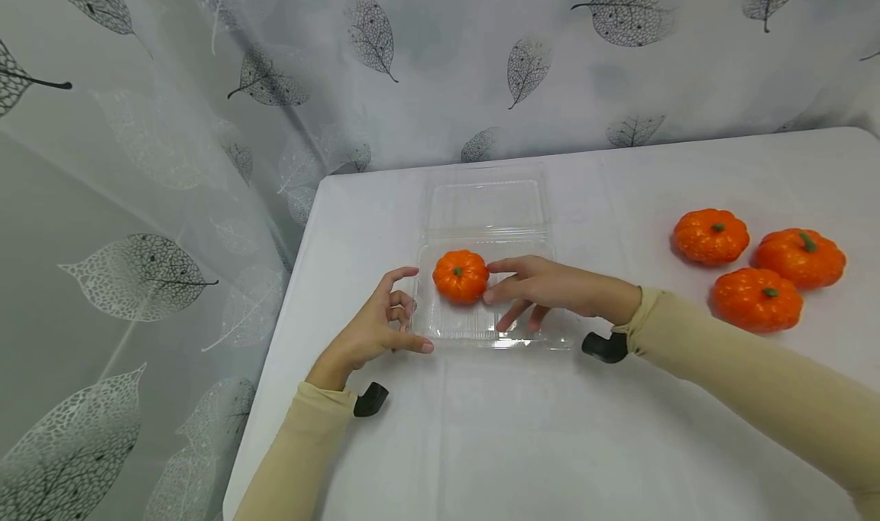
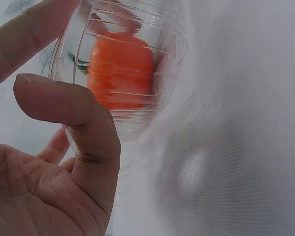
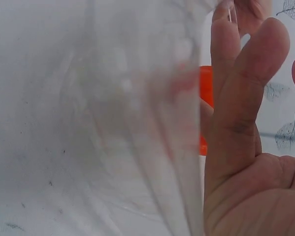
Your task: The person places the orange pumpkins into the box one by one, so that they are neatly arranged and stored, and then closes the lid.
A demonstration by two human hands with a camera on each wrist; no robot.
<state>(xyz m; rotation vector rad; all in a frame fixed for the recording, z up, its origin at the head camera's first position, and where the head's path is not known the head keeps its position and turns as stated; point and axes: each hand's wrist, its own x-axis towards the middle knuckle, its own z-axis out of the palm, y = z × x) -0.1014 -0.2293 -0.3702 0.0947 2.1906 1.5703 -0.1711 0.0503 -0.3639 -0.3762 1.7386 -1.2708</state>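
Note:
A small orange pumpkin (image 1: 461,275) sits in the tray of an open clear plastic clamshell container (image 1: 481,341); its lid (image 1: 485,204) lies flat behind. My right hand (image 1: 507,284) reaches over the tray with fingers nearly straight, their tips touching the pumpkin's right side. My left hand (image 1: 395,315) rests against the tray's left wall, fingers loosely curled and thumb lying along the front corner. The left wrist view shows the thumb (image 2: 73,128) beside the ribbed wall, the pumpkin (image 2: 120,73) behind it. In the right wrist view, the fingers (image 3: 241,98) partly hide the pumpkin (image 3: 206,88).
Three more orange pumpkins (image 1: 710,236), (image 1: 800,257), (image 1: 756,299) lie grouped on the white table (image 1: 550,429) to the right. The table's left edge (image 1: 289,307) drops off close to my left hand. A leaf-patterned curtain (image 1: 172,162) hangs behind and to the left.

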